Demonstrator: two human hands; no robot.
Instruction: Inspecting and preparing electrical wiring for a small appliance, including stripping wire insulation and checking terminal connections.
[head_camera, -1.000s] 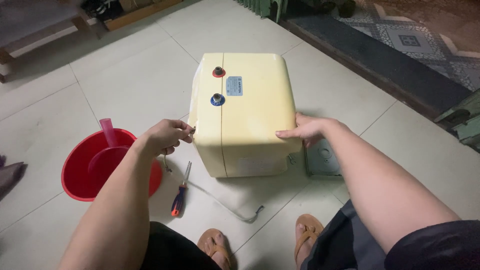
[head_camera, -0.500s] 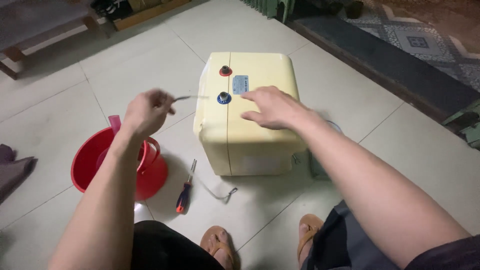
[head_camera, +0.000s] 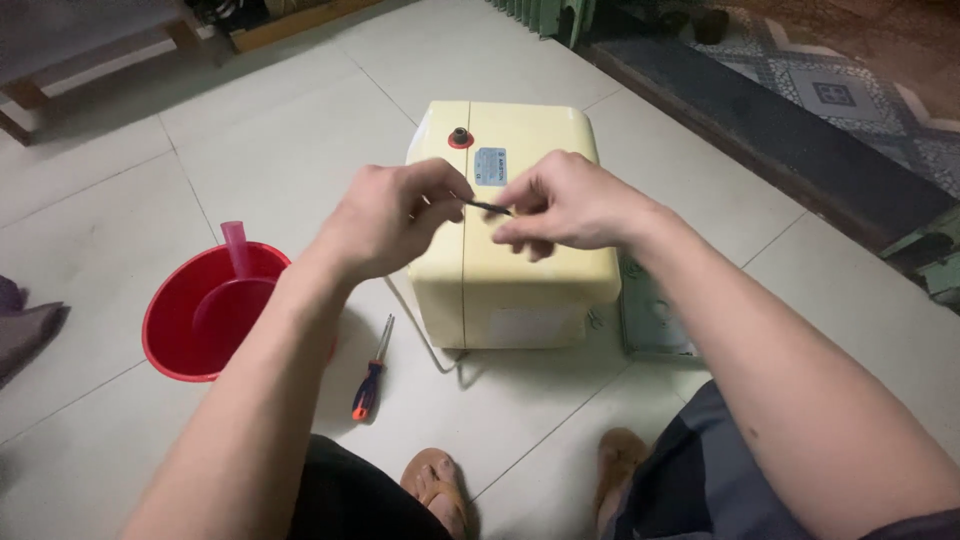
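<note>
Head view: the left hand (head_camera: 385, 215) and the right hand (head_camera: 560, 205) meet above the cream-coloured box appliance (head_camera: 510, 250), each pinching one end of a thin dark wire (head_camera: 488, 207) between fingertips. The appliance rests on the tiled floor (head_camera: 250, 130), directly beneath both hands. Below the left hand lies a screwdriver (head_camera: 369, 380); a red basin (head_camera: 205, 310) sits further to that hand's outer side.

Dim indoor light is falling from above — soft shadows are pooling under the cream rectangular metal tank (head_camera: 510, 240); corners at eleven and one o'clock are darkening, slightly grainy.
</note>
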